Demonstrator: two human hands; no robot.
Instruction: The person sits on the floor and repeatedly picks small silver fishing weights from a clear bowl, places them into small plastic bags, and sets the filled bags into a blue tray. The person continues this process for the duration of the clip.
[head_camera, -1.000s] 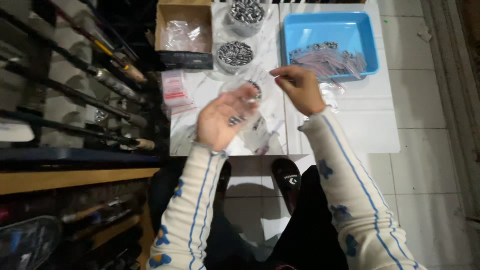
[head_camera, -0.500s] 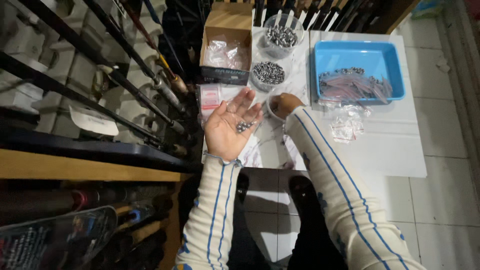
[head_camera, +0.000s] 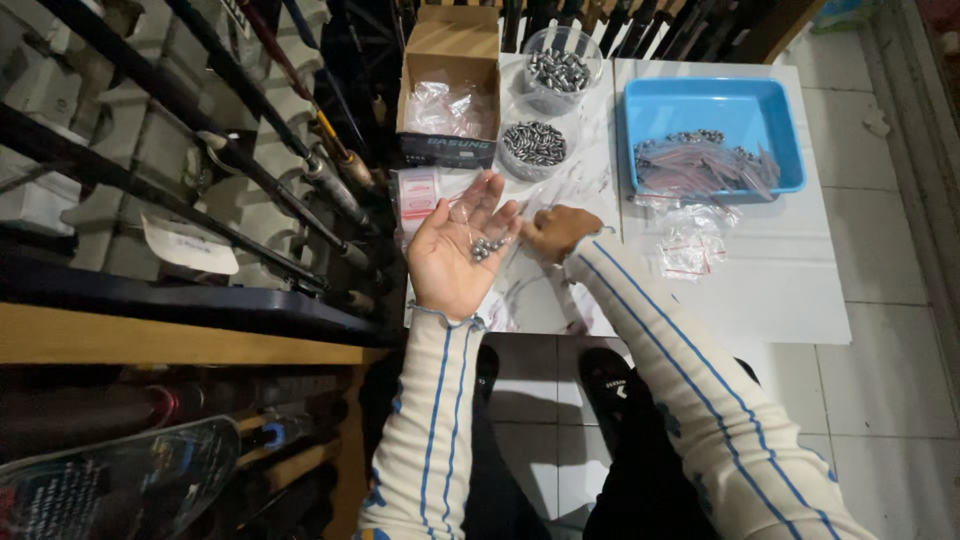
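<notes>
The left hand (head_camera: 455, 250) lies palm-up and open, cupping small grey metal pieces (head_camera: 487, 247) near the white table's (head_camera: 760, 290) front-left corner. The right hand (head_camera: 557, 231), just right of them, looks pinched, though on what is unclear.

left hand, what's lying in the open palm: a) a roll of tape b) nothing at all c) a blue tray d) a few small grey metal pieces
d: the left hand is turned palm up with a small cluster of grey metal pieces on it, like those filling the two clear tubs; the blue tray sits apart on the white table.
</notes>
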